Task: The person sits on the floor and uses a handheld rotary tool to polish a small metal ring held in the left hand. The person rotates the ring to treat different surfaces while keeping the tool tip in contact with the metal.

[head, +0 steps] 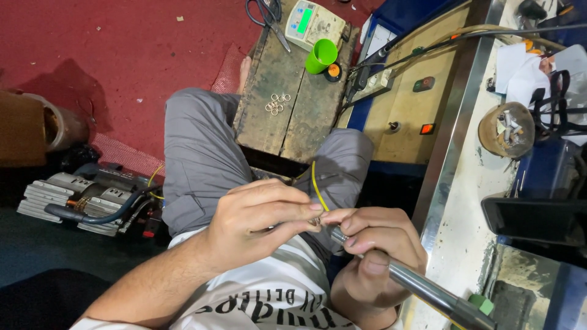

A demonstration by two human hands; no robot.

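Pinching a very small object between thumb and fingertips, the left hand was curled nearly closed over the person's lap; the object itself was too small and too hidden to identify. The right hand was wrapped tightly around a metal handpiece, thumb pressed along its barrel, with the tool's tip meeting the left fingertips. Both hands touched at that point, just above the grey trousers. A thin yellow wire rose from between the fingertips toward the wooden bench.

On the bench, well apart from the hands, a cluster of small metal rings lay near its middle. At its far edge stood a green cup, with a small digital scale just behind it and scissors at the far left corner. A dark round pot holding small pieces sat on the white counter to the right. A grey machine with hoses lay on the floor at left.
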